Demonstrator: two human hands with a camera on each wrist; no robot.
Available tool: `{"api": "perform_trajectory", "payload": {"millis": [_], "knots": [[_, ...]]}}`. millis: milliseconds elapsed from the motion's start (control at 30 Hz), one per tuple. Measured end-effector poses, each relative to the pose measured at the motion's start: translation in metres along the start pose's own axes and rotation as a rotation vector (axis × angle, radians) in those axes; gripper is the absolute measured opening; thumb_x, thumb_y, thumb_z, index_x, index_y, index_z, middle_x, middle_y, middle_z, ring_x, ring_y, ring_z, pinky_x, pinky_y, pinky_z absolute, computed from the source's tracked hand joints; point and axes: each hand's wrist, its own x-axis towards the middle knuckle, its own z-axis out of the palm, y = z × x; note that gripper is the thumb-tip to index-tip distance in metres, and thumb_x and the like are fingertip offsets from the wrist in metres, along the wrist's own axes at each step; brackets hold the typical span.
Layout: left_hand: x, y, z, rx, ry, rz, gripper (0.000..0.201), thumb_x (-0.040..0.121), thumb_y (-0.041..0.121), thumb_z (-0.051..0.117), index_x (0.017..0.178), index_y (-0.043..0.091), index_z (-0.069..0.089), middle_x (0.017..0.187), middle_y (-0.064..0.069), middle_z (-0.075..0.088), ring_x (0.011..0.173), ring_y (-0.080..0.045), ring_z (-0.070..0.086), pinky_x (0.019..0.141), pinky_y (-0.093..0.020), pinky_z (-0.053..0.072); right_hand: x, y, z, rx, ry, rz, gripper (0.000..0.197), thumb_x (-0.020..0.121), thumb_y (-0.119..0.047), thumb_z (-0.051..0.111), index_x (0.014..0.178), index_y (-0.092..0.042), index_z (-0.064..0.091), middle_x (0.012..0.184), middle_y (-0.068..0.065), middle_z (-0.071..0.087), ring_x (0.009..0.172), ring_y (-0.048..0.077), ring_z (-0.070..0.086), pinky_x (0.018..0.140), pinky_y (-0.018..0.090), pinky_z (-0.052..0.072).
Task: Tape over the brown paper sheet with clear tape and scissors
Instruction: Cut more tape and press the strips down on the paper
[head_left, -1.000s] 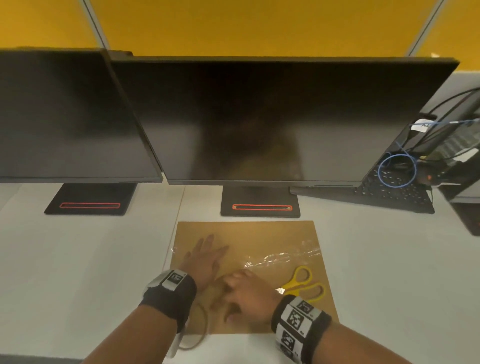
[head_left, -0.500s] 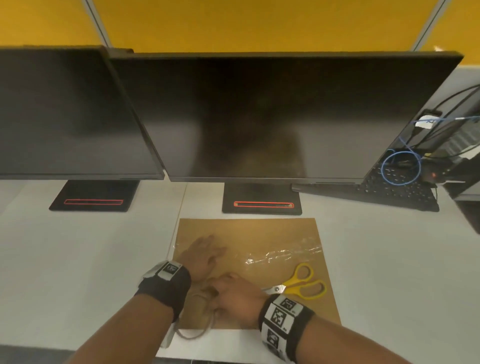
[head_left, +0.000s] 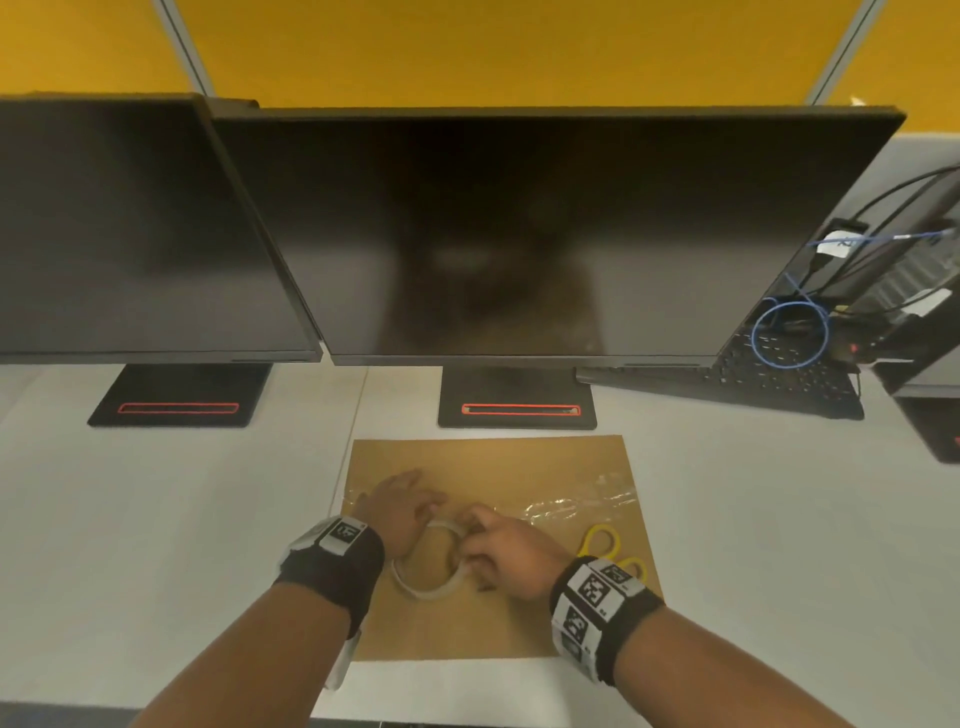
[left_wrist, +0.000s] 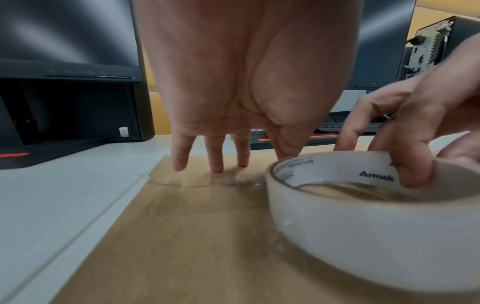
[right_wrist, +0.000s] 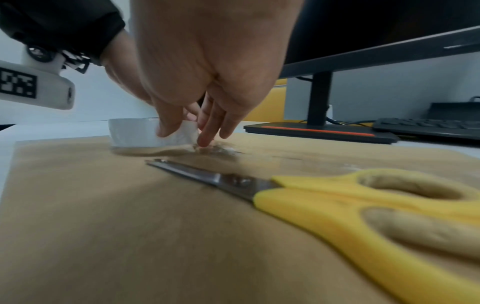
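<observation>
The brown paper sheet (head_left: 493, 467) lies flat on the white desk, with a wrinkled strip of clear tape (head_left: 576, 506) stuck across it. My left hand (head_left: 400, 504) rests on the sheet's left part, fingers (left_wrist: 215, 156) straight and their tips down on the paper. The clear tape roll (head_left: 418, 590) lies flat between my hands. My right hand (head_left: 498, 551) pinches the roll's (left_wrist: 350, 226) right rim, thumb inside the ring. Yellow-handled scissors (right_wrist: 337, 201) lie shut on the sheet, right of my right hand (right_wrist: 202, 82).
Two dark monitors (head_left: 519, 234) stand close behind the sheet on black bases (head_left: 517, 400). A black keyboard (head_left: 769, 379) and cables (head_left: 789, 332) sit at the back right. White desk (head_left: 156, 519) stretches to the left and right of the sheet.
My right hand moved left to the tape roll at the sheet's near-left edge, took hold of it and brought it further onto the sheet. The left hand has stayed put.
</observation>
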Motion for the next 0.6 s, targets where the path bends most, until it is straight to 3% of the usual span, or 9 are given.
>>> {"api": "perform_trajectory", "payload": {"millis": [167, 300, 400, 467, 533, 600], "knots": [[0.0, 0.02, -0.006, 0.033, 0.051, -0.076, 0.034, 0.101, 0.036, 0.031, 0.124, 0.037, 0.056, 0.151, 0.001, 0.033, 0.133, -0.023, 0.041, 0.11, -0.049, 0.026, -0.015, 0.02, -0.02, -0.011, 0.102, 0.091, 0.021, 0.091, -0.022, 0.057, 0.107, -0.021, 0.07, 0.133, 0.004, 0.045, 0.123, 0.018, 0.048, 0.104, 0.028, 0.04], [0.003, 0.036, -0.003, 0.11, 0.103, -0.135, 0.033, 0.097, 0.041, 0.035, 0.122, 0.026, 0.051, 0.136, -0.001, 0.043, 0.119, -0.024, 0.051, 0.104, -0.048, 0.035, -0.04, 0.042, -0.045, 0.038, 0.291, 0.258, 0.016, 0.089, -0.022, 0.062, 0.101, -0.023, 0.072, 0.129, -0.001, 0.047, 0.112, 0.014, 0.051, 0.103, 0.032, 0.042], [0.007, 0.046, 0.007, 0.134, 0.142, -0.189, 0.054, 0.09, 0.054, 0.041, 0.134, 0.023, 0.039, 0.145, -0.003, 0.036, 0.129, -0.027, 0.042, 0.104, -0.048, 0.037, -0.059, 0.057, -0.065, 0.072, 0.453, 0.413, 0.019, 0.089, -0.022, 0.061, 0.105, -0.021, 0.07, 0.13, 0.001, 0.046, 0.105, 0.018, 0.054, 0.095, 0.031, 0.046], [0.009, 0.056, 0.016, 0.14, 0.157, -0.156, 0.066, 0.09, 0.057, 0.041, 0.145, 0.023, 0.026, 0.159, -0.006, 0.014, 0.143, -0.03, 0.022, 0.109, -0.049, 0.031, -0.072, 0.071, -0.075, 0.107, 0.556, 0.536, 0.02, 0.089, -0.023, 0.06, 0.107, -0.02, 0.07, 0.131, 0.003, 0.046, 0.105, 0.023, 0.057, 0.089, 0.03, 0.048], [0.012, 0.068, 0.023, 0.151, 0.136, -0.074, 0.067, 0.092, 0.057, 0.039, 0.15, 0.029, 0.017, 0.162, -0.003, -0.005, 0.149, -0.031, 0.006, 0.114, -0.052, 0.024, -0.084, 0.087, -0.079, 0.108, 0.642, 0.654, 0.018, 0.089, -0.025, 0.059, 0.103, -0.025, 0.071, 0.13, 0.001, 0.045, 0.104, 0.021, 0.058, 0.086, 0.032, 0.049], [0.015, 0.08, 0.028, 0.161, 0.097, -0.002, 0.064, 0.095, 0.054, 0.036, 0.151, 0.035, 0.012, 0.162, -0.002, -0.011, 0.149, -0.03, 0.0, 0.116, -0.054, 0.021, -0.093, 0.099, -0.08, 0.133, 0.698, 0.759, 0.017, 0.091, -0.027, 0.057, 0.102, -0.026, 0.071, 0.129, 0.0, 0.044, 0.111, 0.021, 0.054, 0.088, 0.034, 0.048]]}}
